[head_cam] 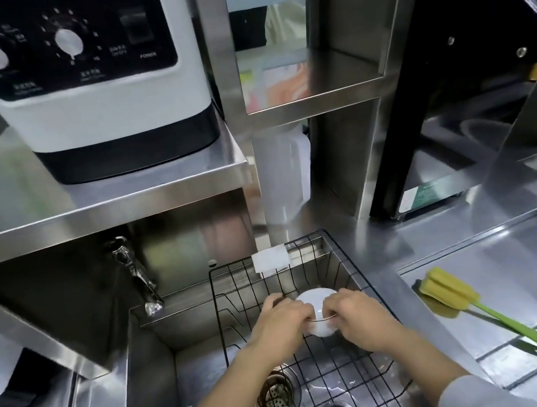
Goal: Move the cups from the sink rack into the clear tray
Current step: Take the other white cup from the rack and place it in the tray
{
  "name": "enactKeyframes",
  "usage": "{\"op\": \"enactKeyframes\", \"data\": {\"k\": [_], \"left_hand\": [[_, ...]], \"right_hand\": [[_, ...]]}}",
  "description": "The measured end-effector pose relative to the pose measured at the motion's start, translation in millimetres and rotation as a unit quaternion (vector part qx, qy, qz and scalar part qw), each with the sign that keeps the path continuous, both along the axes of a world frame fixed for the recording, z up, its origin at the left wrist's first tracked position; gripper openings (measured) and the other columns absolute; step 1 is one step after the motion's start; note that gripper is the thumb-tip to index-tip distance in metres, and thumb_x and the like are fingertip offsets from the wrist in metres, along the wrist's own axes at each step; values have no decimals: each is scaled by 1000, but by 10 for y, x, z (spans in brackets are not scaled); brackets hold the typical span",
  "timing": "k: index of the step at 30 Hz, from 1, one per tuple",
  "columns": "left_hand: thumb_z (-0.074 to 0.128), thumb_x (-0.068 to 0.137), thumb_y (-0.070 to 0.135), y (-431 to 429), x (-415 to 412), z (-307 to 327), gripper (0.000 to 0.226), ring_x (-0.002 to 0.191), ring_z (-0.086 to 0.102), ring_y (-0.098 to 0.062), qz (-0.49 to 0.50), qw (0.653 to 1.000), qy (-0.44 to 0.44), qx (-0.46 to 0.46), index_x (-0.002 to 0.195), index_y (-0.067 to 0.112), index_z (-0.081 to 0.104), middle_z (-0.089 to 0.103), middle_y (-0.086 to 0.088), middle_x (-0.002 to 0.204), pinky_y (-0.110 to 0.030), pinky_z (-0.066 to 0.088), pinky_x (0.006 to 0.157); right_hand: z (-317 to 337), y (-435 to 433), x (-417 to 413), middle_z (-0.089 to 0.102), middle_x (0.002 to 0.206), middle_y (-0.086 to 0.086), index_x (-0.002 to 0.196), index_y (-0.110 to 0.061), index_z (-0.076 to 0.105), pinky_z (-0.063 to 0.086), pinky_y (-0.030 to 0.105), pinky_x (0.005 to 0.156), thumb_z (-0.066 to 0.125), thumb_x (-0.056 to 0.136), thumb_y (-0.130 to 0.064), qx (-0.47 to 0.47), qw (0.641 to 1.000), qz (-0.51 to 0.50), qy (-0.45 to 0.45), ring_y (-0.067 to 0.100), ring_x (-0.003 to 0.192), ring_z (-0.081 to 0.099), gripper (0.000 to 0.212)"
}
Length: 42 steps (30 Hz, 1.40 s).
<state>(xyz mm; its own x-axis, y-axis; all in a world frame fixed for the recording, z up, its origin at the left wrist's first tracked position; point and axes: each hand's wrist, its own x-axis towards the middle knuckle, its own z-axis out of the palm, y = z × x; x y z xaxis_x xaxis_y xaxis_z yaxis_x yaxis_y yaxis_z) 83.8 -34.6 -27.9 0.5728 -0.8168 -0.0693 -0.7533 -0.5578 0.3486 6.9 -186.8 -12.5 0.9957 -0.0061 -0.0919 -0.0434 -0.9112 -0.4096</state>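
A black wire rack (321, 365) sits in the steel sink. Inside it, near the back, are white cups (313, 300), seemingly stacked upside down with a thin metal band around them. My left hand (282, 322) grips the cups from the left and my right hand (358, 315) grips them from the right, fingers closed on the sides. The clear tray (525, 274) lies on the counter to the right of the sink, about an arm's reach from the rack.
A yellow sponge brush with a green handle (463, 300) lies in the tray. A chrome tap (136, 277) juts out at the sink's back left. A white cloth (271, 259) hangs on the rack's rear edge. The drain (275, 397) lies under the rack. Steel shelves and a white appliance (87, 80) stand above.
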Motion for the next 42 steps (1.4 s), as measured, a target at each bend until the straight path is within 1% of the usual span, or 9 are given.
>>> {"op": "enactKeyframes", "data": {"k": [5, 11, 18, 22, 26, 30, 37, 40, 42], "left_hand": [[54, 87, 15, 242, -138, 311, 15, 72, 47, -6, 65, 936, 300, -171, 76, 24, 57, 56, 6, 76, -28, 38, 72], [53, 88, 7, 728, -308, 749, 23, 65, 47, -1, 116, 834, 414, -347, 73, 23, 58, 54, 12, 69, -16, 38, 61], [55, 77, 23, 1601, -494, 1276, 9, 72, 39, -20, 152, 635, 547, -524, 74, 14, 53, 47, -8, 80, -28, 48, 60], [54, 79, 23, 2185, -596, 1522, 11, 79, 50, -22, 144, 569, 556, -589, 72, 15, 55, 57, -8, 85, -40, 47, 70], [51, 81, 23, 2795, -699, 1701, 20, 82, 59, -23, 153, 521, 563, -623, 95, 9, 53, 59, -13, 101, -38, 57, 62], [48, 87, 24, 3407, -810, 1859, 29, 97, 54, -31, 205, 532, 521, -636, 110, 7, 51, 56, -18, 106, -45, 58, 66], [45, 93, 28, 4327, -971, 2025, 15, 81, 61, -22, 366, 645, 262, -618, 96, 22, 58, 61, -6, 98, -34, 56, 49], [50, 89, 32, 4675, -952, 1985, 15, 91, 58, -12, 398, 706, 122, -573, 86, 30, 65, 63, -4, 103, -34, 52, 77], [53, 87, 36, 4874, -938, 1935, 15, 91, 54, 3, 409, 750, 39, -518, 87, 30, 66, 60, -7, 107, -15, 42, 85]], "right_hand": [[363, 21, -113, 60, 68, -10, 62, -32, 59, 43, 25, 65, 64, 78, -11, 240, 968, -51, 54, 7, 68, 55, 26], [1005, 437, -194, 62, 74, -2, 76, -21, 66, 44, 15, 63, 68, 77, -3, 385, 923, -16, -24, 9, 69, 56, 18], [1534, 1294, -346, 56, 113, -16, 107, -43, 56, 45, 9, 77, 77, 65, -40, 339, 932, 22, -130, 0, 97, 54, 47], [1649, 1930, -371, 28, 132, -35, 127, -53, 29, 31, 2, 96, 75, 59, -48, 276, 938, 134, -161, -12, 124, 30, 82], [1725, 2604, -307, 12, 144, -25, 131, -56, 16, 22, 15, 103, 77, 65, -35, 206, 933, 200, -217, -9, 134, 12, 92], [1786, 3244, -235, 30, 139, -5, 130, -42, 27, 29, 8, 102, 75, 66, -37, 232, 899, 214, -303, -3, 130, 26, 80], [1792, 4222, -162, 47, 118, -31, 117, -57, 33, 36, 0, 82, 80, 50, -54, 314, 900, 195, -231, -8, 108, 46, 82], [1725, 4549, -133, 48, 119, -31, 118, -57, 35, 39, 17, 93, 75, 49, -62, 318, 908, 193, -193, 1, 113, 46, 79], [1676, 4718, -108, 48, 121, -28, 117, -56, 36, 38, 26, 93, 72, 49, -63, 300, 919, 185, -175, 6, 115, 42, 78]]}}
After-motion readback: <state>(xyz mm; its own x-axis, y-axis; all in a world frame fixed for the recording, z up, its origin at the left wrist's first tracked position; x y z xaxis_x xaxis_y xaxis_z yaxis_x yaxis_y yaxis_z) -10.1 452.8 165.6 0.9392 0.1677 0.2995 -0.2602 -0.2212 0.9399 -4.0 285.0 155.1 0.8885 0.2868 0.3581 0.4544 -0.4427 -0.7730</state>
